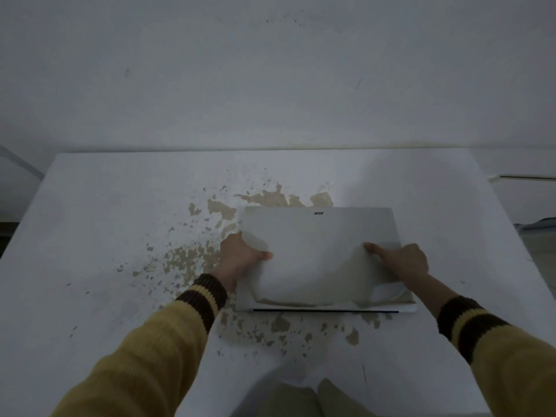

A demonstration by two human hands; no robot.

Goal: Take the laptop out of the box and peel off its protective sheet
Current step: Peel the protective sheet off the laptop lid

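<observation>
Dim light falls on a white wall (270,70) that fills the upper half of the frame, marked with a few dark specks near the top. Below it a white counter (105,221) spreads across the lower half, its paint chipped away in brown patches (186,260) around the centre and toward the lower middle.

Just right of centre lies a closed silver laptop (346,227), flat on the counter, with a small dark logo (318,213) near its far edge. A thin, pale sheet (304,275) covers most of the lid. It is loose and rumpled along the near edge, where it bulges up off the lid, while toward the far edge it lies smooth.

Both arms reach in from the bottom corners, in yellow knitted sleeves (144,356) with dark brown striped cuffs. The left hand (239,258) is at the laptop's left edge, fingers curled closed around a bunched fold of the sheet, thumb on top. The right hand (403,261) is at the right side of the lid, its fingers pressed together and gripping a raised fold of the sheet, the thumb pointing toward the centre of the frame. At the lower right corner of the lid a bare strip of the laptop shows beneath the lifted sheet.

At the bottom centre, the person's lap in pale trousers (301,398) is visible against the counter's near edge.
</observation>
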